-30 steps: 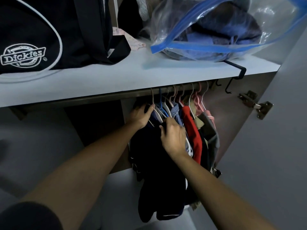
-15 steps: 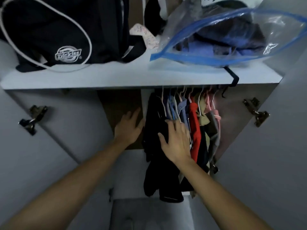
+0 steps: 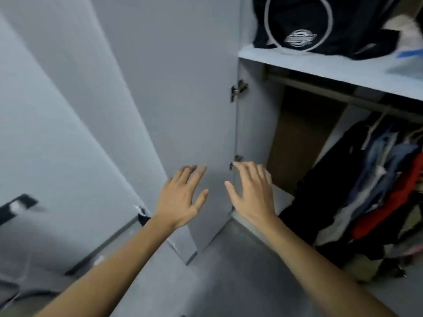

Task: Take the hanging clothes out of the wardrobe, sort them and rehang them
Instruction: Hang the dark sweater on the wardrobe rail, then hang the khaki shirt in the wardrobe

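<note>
The hanging clothes [image 3: 370, 179], black, blue, white and red, crowd together on hangers at the right under the rail [image 3: 320, 91] of the grey wardrobe. My left hand [image 3: 180, 197] is held out with spread, straight fingers in front of the open wardrobe door [image 3: 183, 88]. Beside it, my right hand [image 3: 254, 193] is also spread flat, near the door's lower hinge [image 3: 237, 160]. Neither hand holds anything, and both are well left of the clothes.
A black bag with a white logo [image 3: 320, 24] sits on the shelf [image 3: 320, 65] above the rail. The upper hinge [image 3: 238, 90] sticks out at the door edge. Another grey door with a black handle [image 3: 16, 207] stands at the far left.
Both hands have left the clothes and moved leftward, now spread in front of the door. The view has swung left, so the clothes now sit at the right edge.
</note>
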